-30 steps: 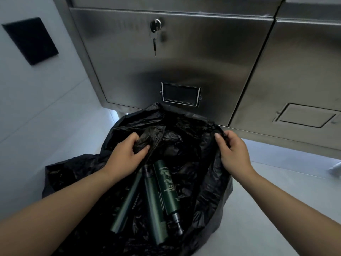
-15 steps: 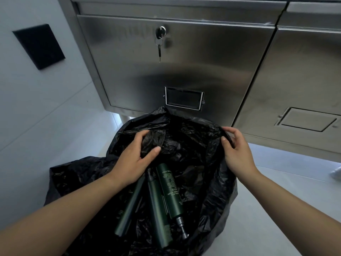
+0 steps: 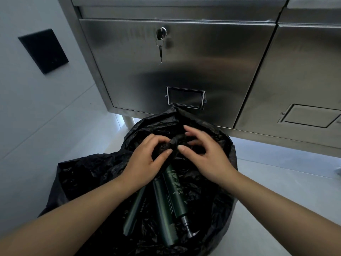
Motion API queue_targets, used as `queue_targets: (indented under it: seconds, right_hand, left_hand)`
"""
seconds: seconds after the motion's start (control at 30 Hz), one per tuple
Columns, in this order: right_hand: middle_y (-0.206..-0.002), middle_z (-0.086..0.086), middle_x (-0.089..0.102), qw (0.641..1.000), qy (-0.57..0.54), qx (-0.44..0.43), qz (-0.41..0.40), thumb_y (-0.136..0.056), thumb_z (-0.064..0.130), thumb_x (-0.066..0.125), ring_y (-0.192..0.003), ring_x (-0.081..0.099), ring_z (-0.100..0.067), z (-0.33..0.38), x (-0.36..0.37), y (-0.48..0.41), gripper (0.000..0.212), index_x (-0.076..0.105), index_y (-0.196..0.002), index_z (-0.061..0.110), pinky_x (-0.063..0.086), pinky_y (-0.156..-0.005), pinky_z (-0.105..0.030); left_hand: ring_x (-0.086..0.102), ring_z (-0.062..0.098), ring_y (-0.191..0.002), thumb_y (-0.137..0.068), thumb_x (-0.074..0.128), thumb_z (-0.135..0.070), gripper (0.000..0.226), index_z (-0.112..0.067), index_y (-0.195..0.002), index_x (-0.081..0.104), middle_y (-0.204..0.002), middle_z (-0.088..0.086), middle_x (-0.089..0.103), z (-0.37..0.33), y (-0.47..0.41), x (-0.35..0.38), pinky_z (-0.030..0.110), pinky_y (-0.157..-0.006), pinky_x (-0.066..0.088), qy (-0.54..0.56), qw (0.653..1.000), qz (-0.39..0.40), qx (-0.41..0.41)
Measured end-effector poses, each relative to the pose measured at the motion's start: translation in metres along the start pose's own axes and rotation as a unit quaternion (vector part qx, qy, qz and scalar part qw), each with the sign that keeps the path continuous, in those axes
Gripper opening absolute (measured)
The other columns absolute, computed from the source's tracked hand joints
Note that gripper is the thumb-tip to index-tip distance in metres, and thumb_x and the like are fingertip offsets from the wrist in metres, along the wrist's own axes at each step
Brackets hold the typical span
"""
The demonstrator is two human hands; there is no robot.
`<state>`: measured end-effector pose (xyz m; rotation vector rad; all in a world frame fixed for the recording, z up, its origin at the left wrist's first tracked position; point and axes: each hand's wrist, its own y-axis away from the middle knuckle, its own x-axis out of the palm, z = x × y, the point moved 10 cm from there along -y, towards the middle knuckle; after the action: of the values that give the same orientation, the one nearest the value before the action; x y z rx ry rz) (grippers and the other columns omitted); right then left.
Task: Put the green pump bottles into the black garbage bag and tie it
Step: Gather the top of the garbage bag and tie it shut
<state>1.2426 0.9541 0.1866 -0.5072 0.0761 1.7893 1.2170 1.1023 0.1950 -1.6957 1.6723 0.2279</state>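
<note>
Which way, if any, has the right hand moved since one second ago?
Yes: the right hand moved left, from the right edge of the bag to below the label holder.

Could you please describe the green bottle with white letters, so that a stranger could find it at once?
In front of the steel cabinet, the black garbage bag lies open, with three green pump bottles side by side inside. The lettered bottle is the rightmost, nearest the right hand. Only it shows white print and a grey pump head.
</note>
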Motion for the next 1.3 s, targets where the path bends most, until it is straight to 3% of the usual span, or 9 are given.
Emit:
queue_targets:
  seconds: [0.13,0.3,0.4,0.47,0.53,0.73,0.87,1.0,1.3]
  right_hand:
    - [-0.101,0.000,0.064,0.980,-0.163,0.110,0.011,-0.080,0.027,0.070,-0.087,0.062,0.001,-0.019,0.021,0.004,0.019,0.068,-0.098,0.028,0.058,-0.068,-0.031]
    - [-0.074,0.009,0.069,0.983,-0.176,0.046,-0.003,-0.081,0.008,0.069,-0.074,0.064,-0.004,-0.003,0.011,0.004,0.016,0.068,-0.080,0.024,0.054,-0.058,-0.021]
    - [-0.069,0.012,0.070,0.982,-0.183,0.040,-0.034,-0.081,0.001,0.067,-0.068,0.064,0.000,-0.003,-0.008,0.002,0.020,0.067,-0.078,0.020,0.052,-0.056,-0.016]
    - [-0.067,0.012,0.069,0.981,-0.182,0.056,-0.032,-0.081,-0.001,0.065,-0.066,0.064,0.000,-0.010,-0.019,0.001,0.021,0.065,-0.078,0.019,0.052,-0.056,-0.015]
    - [-0.070,0.010,0.069,0.986,-0.155,0.059,0.006,-0.080,-0.001,0.066,-0.069,0.064,-0.003,-0.015,-0.024,0.002,0.020,0.065,-0.078,0.018,0.052,-0.062,-0.016]
    - [-0.123,0.011,0.054,0.986,0.135,-0.013,-0.092,-0.067,0.037,0.079,-0.114,0.049,0.002,-0.028,-0.073,-0.007,0.039,0.066,-0.103,0.034,0.035,-0.090,-0.009]
    - [-0.141,-0.001,0.045,0.955,0.274,0.085,-0.082,-0.071,0.042,0.076,-0.129,0.040,-0.018,-0.079,-0.073,-0.012,0.064,0.052,-0.129,0.032,0.034,-0.103,-0.029]
    - [-0.107,-0.001,0.070,0.943,0.288,0.133,-0.104,-0.076,0.030,0.074,-0.102,0.061,-0.023,-0.106,-0.094,-0.005,0.044,0.061,-0.118,0.033,0.046,-0.082,-0.030]
    - [-0.065,0.019,0.060,0.970,0.107,0.055,-0.209,-0.075,0.016,0.075,-0.054,0.053,0.012,-0.041,-0.139,-0.030,0.020,0.064,-0.075,0.033,0.037,-0.055,0.000]
  left_hand:
    - [0.054,0.001,-0.099,-0.080,0.069,-0.028,0.036,-0.030,-0.112,0.054,-0.103,-0.015,0.057,-0.007,0.005,0.005,0.011,-0.085,0.039,-0.016,1.000,0.020,0.014]
    - [0.029,0.001,-0.136,-0.084,0.051,-0.050,0.064,-0.030,-0.142,0.032,-0.140,-0.017,0.038,-0.010,0.003,0.024,0.024,-0.114,0.014,-0.050,0.992,0.116,0.018]
    - [0.051,0.000,-0.116,-0.090,0.038,-0.048,0.048,-0.030,-0.134,0.041,-0.122,-0.018,0.057,-0.010,0.002,0.043,0.031,-0.113,0.023,0.005,0.986,0.165,-0.012]
    - [0.063,0.006,-0.082,-0.091,0.039,-0.047,0.034,-0.030,-0.119,0.049,-0.090,-0.009,0.068,-0.011,0.001,0.045,0.035,-0.085,0.048,0.012,0.990,0.143,-0.019]
    - [0.061,0.008,-0.068,-0.092,0.043,-0.045,0.027,-0.033,-0.115,0.046,-0.078,-0.004,0.067,-0.012,0.003,0.048,0.035,-0.067,0.049,0.008,0.991,0.131,-0.005]
    - [0.055,0.002,-0.102,-0.094,0.042,-0.042,0.044,-0.059,-0.133,0.029,-0.112,-0.011,0.059,0.015,0.014,0.041,0.022,-0.089,0.045,-0.050,0.991,0.128,-0.009]
    - [0.053,0.005,-0.092,-0.095,0.045,-0.030,0.049,-0.065,-0.127,0.032,-0.105,-0.013,0.050,0.039,0.021,0.031,0.020,-0.080,0.044,-0.105,0.986,0.122,-0.033]
    - [0.051,-0.001,-0.095,-0.094,0.048,-0.020,0.049,-0.064,-0.115,0.045,-0.107,-0.018,0.048,0.046,0.022,0.023,0.014,-0.082,0.039,-0.089,0.988,0.118,-0.043]
    - [0.051,-0.003,-0.107,-0.090,0.054,-0.014,0.031,-0.035,-0.112,0.060,-0.114,-0.008,0.058,0.018,-0.009,-0.024,0.004,-0.093,0.031,-0.047,0.999,-0.017,-0.020]
